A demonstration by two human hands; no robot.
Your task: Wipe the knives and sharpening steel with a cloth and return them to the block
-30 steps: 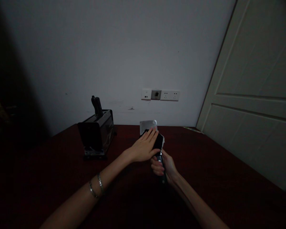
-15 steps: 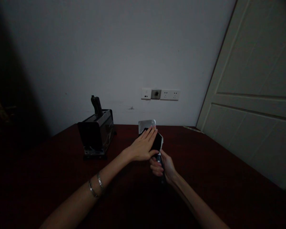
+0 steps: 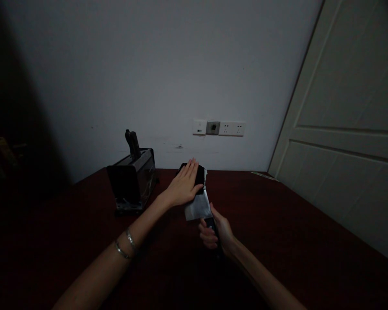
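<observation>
A cleaver [image 3: 198, 207] with a broad shiny blade and a dark handle is held out over the table, blade away from me. My right hand [image 3: 221, 230] is closed round its handle. My left hand [image 3: 184, 185] lies flat, fingers stretched out, on a black cloth [image 3: 200, 175] with a pale edge. That cloth covers the far part of the blade, while the part near the handle is bare. Two silvery bracelets [image 3: 126, 245] are on my left forearm.
On the left of the dark red table [image 3: 252, 206] stands a metal and black knife block [image 3: 132, 181] with dark handles [image 3: 133, 144] sticking up. Wall sockets [image 3: 232, 128] are behind. A pale panelled door [image 3: 345, 129] borders the right side.
My left hand has slid the black cloth away from the handle towards the blade's far end. The near part of the blade is now bare, and its far end is now covered.
</observation>
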